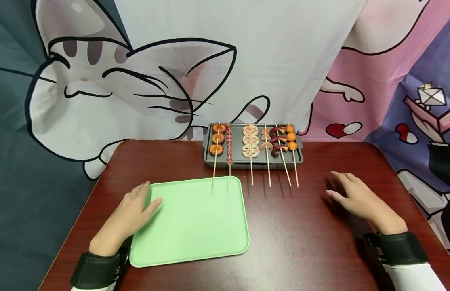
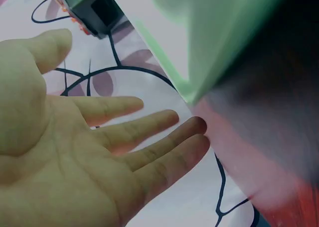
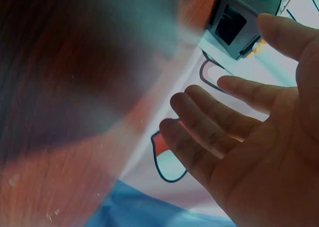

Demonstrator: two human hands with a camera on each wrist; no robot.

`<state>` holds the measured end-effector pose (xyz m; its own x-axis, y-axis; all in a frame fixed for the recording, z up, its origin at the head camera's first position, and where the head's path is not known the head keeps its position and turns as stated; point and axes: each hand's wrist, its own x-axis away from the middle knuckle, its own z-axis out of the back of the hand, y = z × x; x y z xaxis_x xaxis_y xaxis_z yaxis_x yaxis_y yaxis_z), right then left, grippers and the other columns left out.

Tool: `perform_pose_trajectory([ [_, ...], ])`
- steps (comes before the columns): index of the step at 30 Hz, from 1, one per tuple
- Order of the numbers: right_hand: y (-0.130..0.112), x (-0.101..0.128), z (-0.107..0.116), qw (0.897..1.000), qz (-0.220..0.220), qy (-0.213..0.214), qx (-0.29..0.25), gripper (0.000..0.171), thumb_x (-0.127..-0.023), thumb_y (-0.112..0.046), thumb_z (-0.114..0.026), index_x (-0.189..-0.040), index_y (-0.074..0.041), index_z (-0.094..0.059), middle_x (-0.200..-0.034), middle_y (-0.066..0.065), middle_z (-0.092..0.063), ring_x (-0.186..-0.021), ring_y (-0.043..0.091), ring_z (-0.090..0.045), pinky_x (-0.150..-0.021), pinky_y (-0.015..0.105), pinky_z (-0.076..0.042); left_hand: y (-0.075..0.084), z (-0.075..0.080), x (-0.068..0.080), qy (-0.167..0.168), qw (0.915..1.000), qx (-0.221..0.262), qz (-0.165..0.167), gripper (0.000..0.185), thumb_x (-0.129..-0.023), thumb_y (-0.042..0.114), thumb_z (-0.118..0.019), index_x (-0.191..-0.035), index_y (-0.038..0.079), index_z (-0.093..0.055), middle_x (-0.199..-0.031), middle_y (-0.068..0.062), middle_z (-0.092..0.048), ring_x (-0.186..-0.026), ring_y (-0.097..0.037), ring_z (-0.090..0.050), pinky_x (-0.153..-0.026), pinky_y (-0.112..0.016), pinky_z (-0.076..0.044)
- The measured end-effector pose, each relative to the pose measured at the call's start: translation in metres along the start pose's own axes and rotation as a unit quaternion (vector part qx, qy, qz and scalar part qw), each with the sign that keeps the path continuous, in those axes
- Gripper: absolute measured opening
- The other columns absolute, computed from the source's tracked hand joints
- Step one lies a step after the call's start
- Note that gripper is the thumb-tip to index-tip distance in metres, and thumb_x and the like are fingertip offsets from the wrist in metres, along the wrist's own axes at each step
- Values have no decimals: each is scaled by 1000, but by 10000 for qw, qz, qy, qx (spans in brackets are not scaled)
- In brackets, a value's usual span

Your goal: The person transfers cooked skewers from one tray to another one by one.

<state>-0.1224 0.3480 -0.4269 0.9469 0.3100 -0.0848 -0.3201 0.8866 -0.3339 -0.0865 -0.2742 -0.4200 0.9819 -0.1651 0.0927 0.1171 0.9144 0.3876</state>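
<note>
Evidently the green tray (image 1: 192, 226) looked light, stiff and slick; the left hand (image 1: 132, 214) rested open-fingered on its rim, the right hand (image 1: 359, 200) lay flat, fingers loose.

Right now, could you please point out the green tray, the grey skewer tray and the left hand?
green tray (image 1: 196, 226): head view, bare middle of its floor.
grey skewer tray (image 1: 210, 163): head view, near front wall.
left hand (image 1: 132, 212): head view, back of the hand.

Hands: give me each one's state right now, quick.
Left hand: open, resting on the green tray's left edge.
Right hand: open, holding nothing, on the table.
</note>
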Motion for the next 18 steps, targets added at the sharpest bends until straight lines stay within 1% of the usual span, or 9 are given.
perform_pose_trajectory([
  [3, -2, 0, -2, 10000, -3, -57, -10, 62, -98, -28, -71, -145, 4, -48, -131, 32, -56, -120, 50, -55, -95, 69, -47, 1, -1, 1, -92, 9998, 114, 126, 82, -108, 47, -49, -155, -15, -27, -152, -43, -33, -135, -66, -35, -108, -75, -36],
  [8, -2, 1, -5, 10000, -13, -38, -82, 58, -97, -24, -72, -143, 3, -52, -122, 27, -60, -104, 39, -64, -85, 60, -54, 4, 0, 1, -255, 9987, 130, 416, 83, -108, 45, -49, -153, -21, -23, -145, -48, -34, -128, -64, -43, -101, -72, -44],
  [10, -2, 1, -5, 9999, -18, -88, -134, 56, -97, -23, -72, -142, 3, -53, -119, 24, -62, -99, 33, -65, -82, 55, -56, 3, 0, 0, -427, 9970, 160, 620, 84, -108, 43, -50, -152, -23, -20, -143, -49, -31, -126, -63, -45, -98, -70, -47],
  [12, -2, 0, -5, 9997, -18, -179, -174, 54, -98, -23, -72, -141, 3, -54, -115, 21, -63, -97, 29, -65, -80, 51, -55, 3, 1, 0, -641, 9942, 222, 839, 84, -108, 38, -50, -151, -26, -16, -143, -51, -28, -127, -63, -44, -98, -69, -47],
  [15, -4, 0, -4, 9991, -49, -336, -273, 53, -98, -25, -71, -141, 2, -55, -112, 16, -64, -95, 25, -63, -79, 46, -54, 1, 2, -1, -949, 9885, 265, 1150, 81, -108, 32, -50, -149, -27, -15, -140, -53, -26, -126, -63, -44, -97, -67, -49],
  [18, -5, 0, -4, 9983, -75, -421, -384, 52, -99, -26, -70, -141, 1, -56, -112, 12, -65, -95, 21, -61, -78, 41, -53, 0, 4, -2, -1155, 9846, 252, 1285, 73, -107, 23, -52, -147, -28, -16, -135, -53, -29, -121, -63, -47, -91, -63, -52],
])
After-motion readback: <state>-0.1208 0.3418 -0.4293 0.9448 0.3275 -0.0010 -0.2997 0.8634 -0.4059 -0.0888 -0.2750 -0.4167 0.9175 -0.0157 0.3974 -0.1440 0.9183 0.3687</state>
